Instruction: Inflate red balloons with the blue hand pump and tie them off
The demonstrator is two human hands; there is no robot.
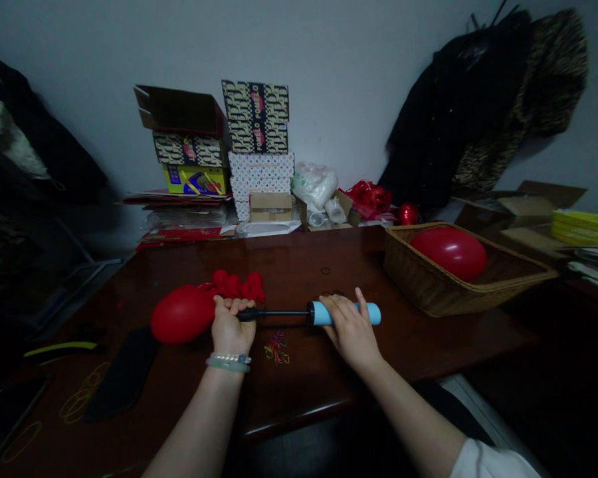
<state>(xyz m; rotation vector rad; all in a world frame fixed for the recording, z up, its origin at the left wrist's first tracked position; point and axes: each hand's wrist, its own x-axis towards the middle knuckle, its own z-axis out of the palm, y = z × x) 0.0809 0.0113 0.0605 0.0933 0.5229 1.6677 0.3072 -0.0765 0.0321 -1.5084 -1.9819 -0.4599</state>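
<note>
A balloon pump [286, 313] lies level between my hands above the brown table, its thin black rod showing. My left hand [233, 325] is closed round the black end of the pump. A partly inflated red balloon [182, 314] sits right beside that hand; the hand hides its neck. My right hand [347, 330] wraps over the light blue barrel [373, 314], with the thumb raised. Behind my left hand lie several uninflated red balloons [236, 285] in a bunch. Small coloured rubber bands [278, 352] are scattered on the table between my forearms.
A wicker basket [418, 292] holding a red inflated balloon [451, 253] stands at the right. Stacked boxes [262, 179] and plastic bags [316, 186] line the wall. A dark flat object [124, 372] and yellow bands [82, 398] lie at the left.
</note>
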